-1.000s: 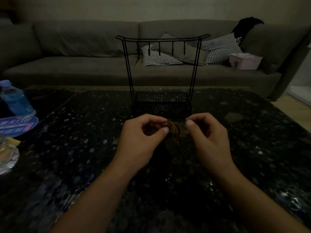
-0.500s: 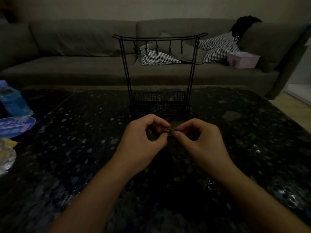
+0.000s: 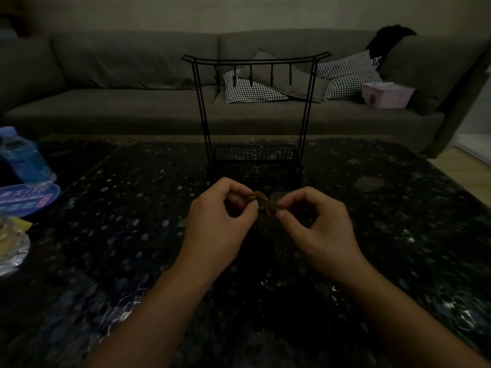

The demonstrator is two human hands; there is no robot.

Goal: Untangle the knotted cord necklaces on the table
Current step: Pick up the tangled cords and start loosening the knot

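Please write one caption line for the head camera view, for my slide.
Both hands, left hand and right hand, pinch a knotted brown cord before a black wire jewelry stand.

The room around me is dim. Ahead stands a long grey fabric sofa (image 3: 132, 83) against a plain pale wall (image 3: 239, 11). On its seat lie two black-and-white houndstooth cushions (image 3: 252, 90), a plain grey cushion (image 3: 289, 81) between them, and a pale pink box (image 3: 386, 94); a black garment (image 3: 388, 45) drapes the backrest. At the far right I see light wooden floor (image 3: 462, 168).
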